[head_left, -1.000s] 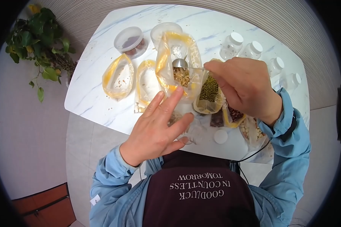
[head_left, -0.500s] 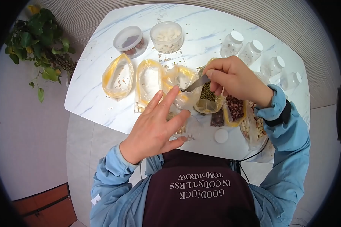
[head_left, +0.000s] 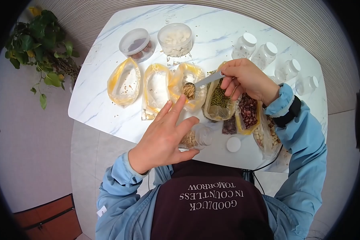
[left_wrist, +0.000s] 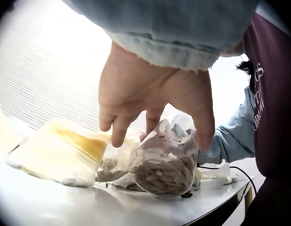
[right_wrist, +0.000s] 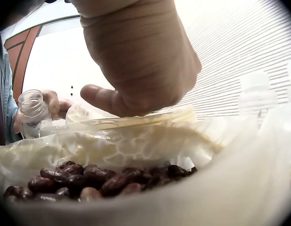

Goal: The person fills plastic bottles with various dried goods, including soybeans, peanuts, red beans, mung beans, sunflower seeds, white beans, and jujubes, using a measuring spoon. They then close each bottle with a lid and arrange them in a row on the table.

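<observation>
My left hand (head_left: 160,138) grips a clear plastic jar (head_left: 204,136) between thumb and fingers, its mouth tipped to the right. Pale brown, elongated grains (left_wrist: 163,176) lie inside the jar. My right hand (head_left: 250,80) pinches the end of a metal measuring spoon's handle (head_left: 210,80). The spoon's bowl is down in an open, yellow-patterned plastic bag (head_left: 174,90), among similar grains (head_left: 189,91). The left index fingertip is right at that bag's near rim. In the right wrist view, the right hand (right_wrist: 141,70) is beyond a bag of dark red beans (right_wrist: 103,179).
Bags of green beans (head_left: 219,98), red beans (head_left: 248,114) and pale nuts (head_left: 268,138) stand to the right. Two more open bags (head_left: 125,82) are at left. Behind are round tubs (head_left: 175,40); several capped jars (head_left: 265,56) stand back right. A white lid (head_left: 233,144) lies near the front.
A second ago the right hand held the grain bag raised with the spoon in it. The spoon moved toward the jar, then back into the bag. The left hand stays at the jar.
</observation>
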